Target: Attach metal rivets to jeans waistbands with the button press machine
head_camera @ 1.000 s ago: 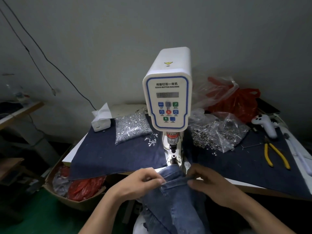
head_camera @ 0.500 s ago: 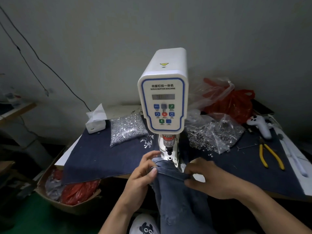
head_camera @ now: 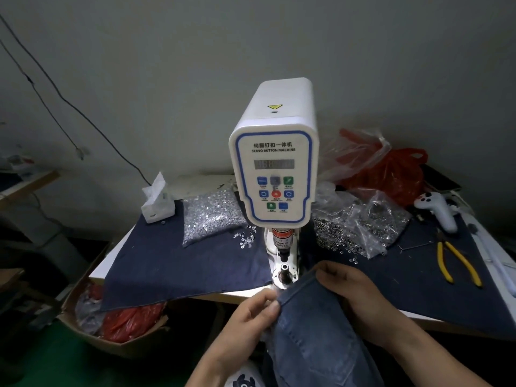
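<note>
Faded blue denim, the jeans hung from a stitched waistband pinched at each end by the left hand and right hand. Just beyond both grips stood the press, its post beside the cloth.

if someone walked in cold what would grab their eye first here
The white servo button machine stands tall at the centre of the table, its blue-edged control panel facing the viewer. Just below it, the left hand and right hand pinch the waistband edge of a pair of jeans right beside the machine's die. Clear bags of silver rivets flank the machine, and yellow-handled pliers lie at the far right.
</note>
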`<state>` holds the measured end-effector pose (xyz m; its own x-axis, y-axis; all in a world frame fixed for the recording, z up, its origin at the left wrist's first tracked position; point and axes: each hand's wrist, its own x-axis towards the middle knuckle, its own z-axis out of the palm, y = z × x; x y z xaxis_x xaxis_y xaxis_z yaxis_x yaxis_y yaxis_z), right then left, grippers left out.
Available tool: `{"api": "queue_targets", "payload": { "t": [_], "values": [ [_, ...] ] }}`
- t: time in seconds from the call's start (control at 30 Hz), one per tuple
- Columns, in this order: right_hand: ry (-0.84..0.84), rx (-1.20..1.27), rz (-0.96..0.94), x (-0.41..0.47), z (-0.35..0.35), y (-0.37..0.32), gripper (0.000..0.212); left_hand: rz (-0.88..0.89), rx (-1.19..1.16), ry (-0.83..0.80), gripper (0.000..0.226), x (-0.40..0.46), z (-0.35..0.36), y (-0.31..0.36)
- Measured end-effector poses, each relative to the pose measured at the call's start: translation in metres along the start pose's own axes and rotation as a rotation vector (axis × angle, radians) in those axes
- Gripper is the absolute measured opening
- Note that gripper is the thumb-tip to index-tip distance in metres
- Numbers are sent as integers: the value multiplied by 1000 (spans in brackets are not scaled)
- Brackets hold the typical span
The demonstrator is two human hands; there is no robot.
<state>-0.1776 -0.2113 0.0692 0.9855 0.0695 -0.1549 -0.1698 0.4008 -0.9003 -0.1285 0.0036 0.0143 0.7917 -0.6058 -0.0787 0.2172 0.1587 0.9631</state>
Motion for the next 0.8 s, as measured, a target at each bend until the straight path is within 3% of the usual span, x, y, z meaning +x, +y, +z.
{"api": "queue_targets", "payload": {
  "t": [0.17, 0.3, 0.37, 0.47, 0.8],
  "values": [
    [55, -186, 12, 10, -16, 12, 16, 35, 107, 158, 49, 12, -19, -10],
    [95, -354, 42, 25, -24, 21, 28, 66, 284, 218, 29, 21, -21, -1],
    [124, -356, 44, 31, -27, 27, 26, 82, 583, 230, 15, 23, -24, -1],
    [153, -350, 42, 39, -32, 35, 28, 89, 1103, 352, 28, 31, -24, 3],
    [235, -107, 1, 57, -40, 44, 34, 197, 1120, 258, 34, 64, -32, 5]
  ]
}}
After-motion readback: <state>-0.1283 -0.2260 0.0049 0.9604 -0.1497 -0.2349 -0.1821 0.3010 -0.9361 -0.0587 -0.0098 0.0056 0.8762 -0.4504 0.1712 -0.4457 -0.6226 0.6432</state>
